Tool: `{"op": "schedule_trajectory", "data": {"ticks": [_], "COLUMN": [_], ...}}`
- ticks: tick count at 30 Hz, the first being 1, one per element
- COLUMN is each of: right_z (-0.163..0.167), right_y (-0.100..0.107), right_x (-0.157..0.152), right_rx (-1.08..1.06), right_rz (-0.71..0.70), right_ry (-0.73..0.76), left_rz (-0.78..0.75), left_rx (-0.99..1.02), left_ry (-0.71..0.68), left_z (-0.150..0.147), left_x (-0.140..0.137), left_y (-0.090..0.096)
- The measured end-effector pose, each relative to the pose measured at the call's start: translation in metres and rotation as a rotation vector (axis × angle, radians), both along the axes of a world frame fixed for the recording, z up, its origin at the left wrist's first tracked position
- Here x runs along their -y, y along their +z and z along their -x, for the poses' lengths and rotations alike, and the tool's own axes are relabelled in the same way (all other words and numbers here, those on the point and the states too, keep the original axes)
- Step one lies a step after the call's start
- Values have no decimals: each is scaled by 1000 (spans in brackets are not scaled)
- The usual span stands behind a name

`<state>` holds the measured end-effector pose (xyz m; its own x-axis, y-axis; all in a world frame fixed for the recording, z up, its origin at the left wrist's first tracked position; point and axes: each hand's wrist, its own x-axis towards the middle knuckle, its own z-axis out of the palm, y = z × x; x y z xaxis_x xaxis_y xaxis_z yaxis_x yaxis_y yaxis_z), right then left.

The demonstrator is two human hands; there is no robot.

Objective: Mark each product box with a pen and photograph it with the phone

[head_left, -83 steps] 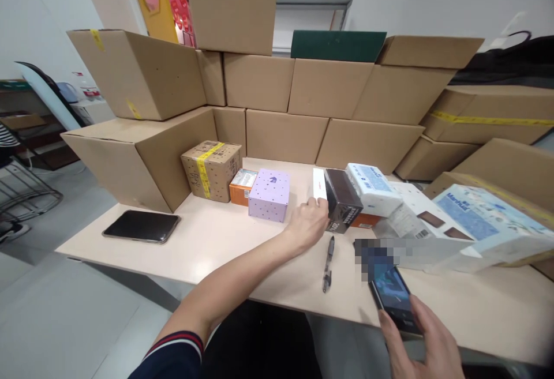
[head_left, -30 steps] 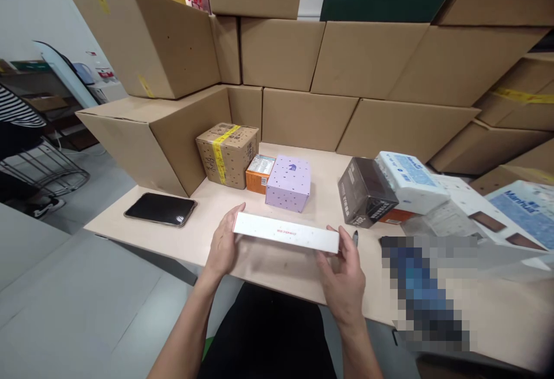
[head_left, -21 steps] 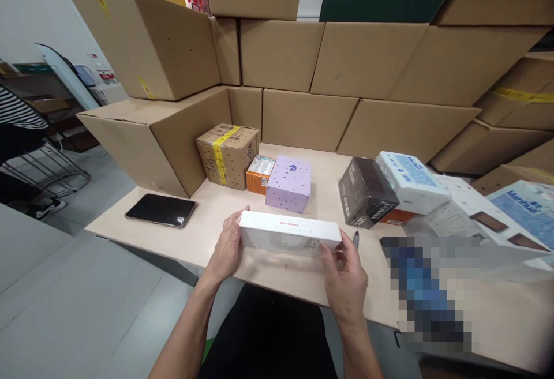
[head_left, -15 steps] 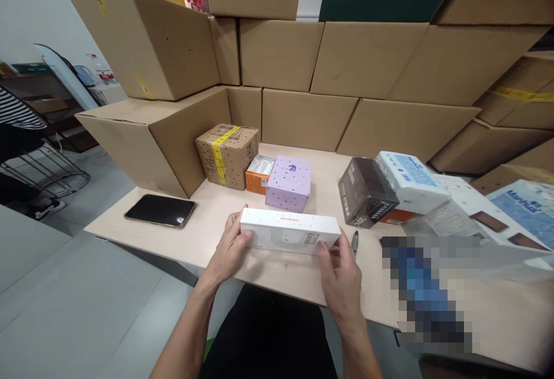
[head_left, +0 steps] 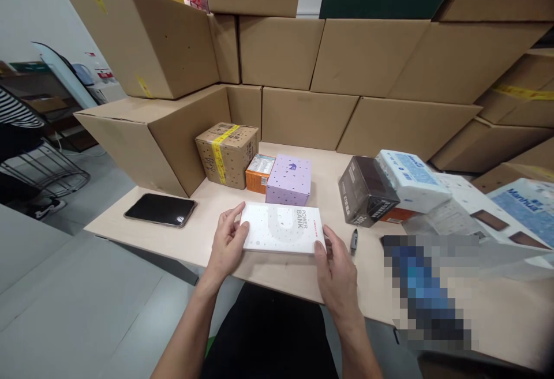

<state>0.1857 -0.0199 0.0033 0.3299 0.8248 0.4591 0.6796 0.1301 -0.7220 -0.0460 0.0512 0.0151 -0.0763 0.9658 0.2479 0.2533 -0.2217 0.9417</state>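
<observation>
Between my two hands is a white power bank box (head_left: 281,229), its broad face with grey "POWER BANK" print turned up toward me. My left hand (head_left: 229,239) grips the box's left end, thumb on the near corner and fingers along the side. At the right end, my right hand (head_left: 335,261) pinches the near corner with thumb and fingers. Just beyond the box sits a lilac box (head_left: 289,180) with small dark spots. An orange box (head_left: 258,172) stands against it on the left. A grey pen-like tool (head_left: 354,242) lies right of my right hand.
A black phone (head_left: 160,210) lies on the table (head_left: 208,209) at left. A taped carton (head_left: 227,154) stands behind. A dark brown box (head_left: 367,191) and tissue packs (head_left: 413,177) are at right, near a pixelated patch. Stacked cardboard boxes (head_left: 307,119) wall the back.
The power bank box has tipped in my hands, so its broad printed face now shows instead of mostly its narrow side. Both hands have kept hold and shifted slightly.
</observation>
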Motion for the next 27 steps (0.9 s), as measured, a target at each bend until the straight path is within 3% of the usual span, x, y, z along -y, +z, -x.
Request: {"op": "schedule_trajectory", "data": {"ticks": [4,6,8,12,15,17,20,24,27], "right_z": [-8,-21,-41,-75,-82,-79,-74,-78,-82], "right_y": [10,15,16,6,-1,-1,2,2,-2], "right_x": [6,13,20,29,29,28,26,25,26], "right_rx": [170,232,316,579,723,772,777,706,483], "right_rz": [-245,-286,-207,122,241,247,241,230,106], "right_ry": [-89,-165,-217,-175,-71,-34,-1,54,0], "left_rz": [-59,-67,-60,-64,-278,-501,-738,-793,-766], "left_rx": [-76,-91,-127,-272,-390,-451,-528,-655,-732], "left_ry": [9,13,0,-14,132,167,8,-90,-101], "left_z": [0,-1,-1,-3,-7,-14,-31,-61,-78], "left_x": [1,3,5,7,13,21,37,52,55], "left_y": [3,4,4,3,4,7,9,6,2]}}
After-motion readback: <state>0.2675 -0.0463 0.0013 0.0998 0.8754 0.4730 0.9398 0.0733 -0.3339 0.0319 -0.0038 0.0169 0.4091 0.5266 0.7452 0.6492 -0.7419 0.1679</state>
